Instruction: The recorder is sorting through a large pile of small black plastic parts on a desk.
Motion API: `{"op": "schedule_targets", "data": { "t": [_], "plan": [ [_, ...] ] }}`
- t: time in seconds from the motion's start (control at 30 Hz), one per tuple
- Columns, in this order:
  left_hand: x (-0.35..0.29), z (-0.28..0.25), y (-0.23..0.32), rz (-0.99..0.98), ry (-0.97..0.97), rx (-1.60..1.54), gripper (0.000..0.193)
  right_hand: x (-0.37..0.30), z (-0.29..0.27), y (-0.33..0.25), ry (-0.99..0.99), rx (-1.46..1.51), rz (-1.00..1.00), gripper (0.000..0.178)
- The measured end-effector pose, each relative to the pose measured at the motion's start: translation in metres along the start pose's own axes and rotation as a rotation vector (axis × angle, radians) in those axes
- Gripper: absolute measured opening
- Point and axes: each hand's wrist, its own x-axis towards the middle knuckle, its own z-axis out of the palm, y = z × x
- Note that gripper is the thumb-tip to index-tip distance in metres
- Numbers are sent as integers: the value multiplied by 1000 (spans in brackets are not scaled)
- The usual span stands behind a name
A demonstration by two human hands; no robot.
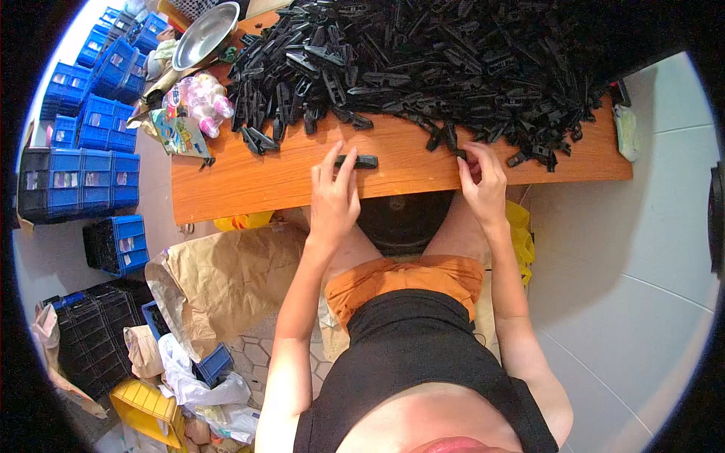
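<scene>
A large heap of black plastic parts (423, 68), long and narrow, covers the far side of the wooden table (264, 185). Near the table's front edge, the fingers of my left hand (335, 192) close on one long black plastic part (366, 161), which lies crosswise at the tabletop. My right hand (485, 185) is farther right, just below the heap's edge. Its thumb and forefinger pinch a small black piece (460, 153), mostly hidden by the fingers. A few loose parts lie just beyond that hand.
Left on the table are a metal bowl (205, 36), a pink-and-clear plastic package (202, 106) and a colourful pouch (177, 134). Blue crates (91, 181) stack on the floor at left. Brown paper (219, 279), a black crate (87, 340) and a yellow bin (147, 408) lie lower.
</scene>
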Motion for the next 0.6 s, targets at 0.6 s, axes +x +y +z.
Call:
{"op": "schedule_targets", "data": {
  "t": [0.6],
  "plan": [
    [11,32,6,106,45,-345,33,2,13,-12,-141,224,51,29]
  ]
}}
